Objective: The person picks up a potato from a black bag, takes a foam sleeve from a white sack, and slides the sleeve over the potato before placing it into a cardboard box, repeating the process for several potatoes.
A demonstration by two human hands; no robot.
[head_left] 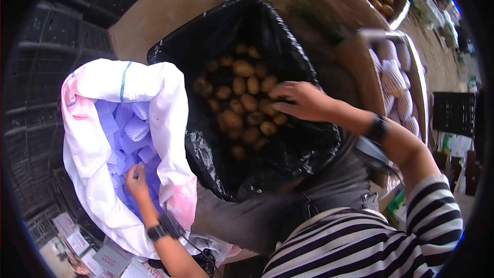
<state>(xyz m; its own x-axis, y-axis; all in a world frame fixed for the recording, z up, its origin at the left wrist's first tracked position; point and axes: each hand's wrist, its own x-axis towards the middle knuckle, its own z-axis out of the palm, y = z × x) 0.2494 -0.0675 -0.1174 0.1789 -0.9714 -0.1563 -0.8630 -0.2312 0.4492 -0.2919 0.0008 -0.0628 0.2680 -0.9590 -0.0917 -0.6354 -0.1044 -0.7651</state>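
Observation:
Inside a white woven sack (95, 144) lie many pale purple foam net sleeves (123, 123). My left hand (137, 179) is down among them, fingers curled in close to the thumb; whether a sleeve is between them I cannot make out. To the right stands a container lined with a black plastic bag (211, 170), with many brown oval fruits (249, 103) at its bottom. Over the right side of this pile reaches my right hand (298, 100), its fingers stretched and apart, close to the fruits. Nothing shows in its grasp.
At the right, a cardboard box (423, 85) holds fruits in white foam sleeves (393, 80). Behind it another box (399, 18) contains bare fruits. Black crates (56, 67) are stacked at the left, and a black crate (454, 113) stands far right. Printed cartons (110, 257) lie at the lower left.

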